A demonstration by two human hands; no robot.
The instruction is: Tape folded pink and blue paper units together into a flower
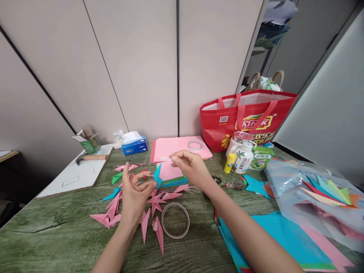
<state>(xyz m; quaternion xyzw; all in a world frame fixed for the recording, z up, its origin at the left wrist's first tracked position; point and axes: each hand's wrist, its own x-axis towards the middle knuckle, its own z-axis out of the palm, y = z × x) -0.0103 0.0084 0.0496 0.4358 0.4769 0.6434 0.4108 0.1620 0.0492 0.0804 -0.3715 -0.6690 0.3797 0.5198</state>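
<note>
My left hand [135, 195] pinches a blue folded paper piece [158, 176] between thumb and fingers, its other fingers raised. My right hand [192, 167] is closed in a pinch on a small whitish strip [165, 159], which looks like tape, just above and right of the blue piece. Several pink folded paper pieces [156, 203] lie under and around my left hand, with a green one [117, 177] and another blue one [111, 194] on its left. A tape roll [176, 237] lies flat on the table between my forearms.
Behind my hands are a stack of coloured squares [170, 170], pink sheets [176, 142] and a blue tissue box [134, 146]. A hammer [92, 157] rests on a white board [82, 176] at left. At right stand a glue stick [229, 163], white bottle [243, 157], red bag [216, 129] and plastic bag [284, 182].
</note>
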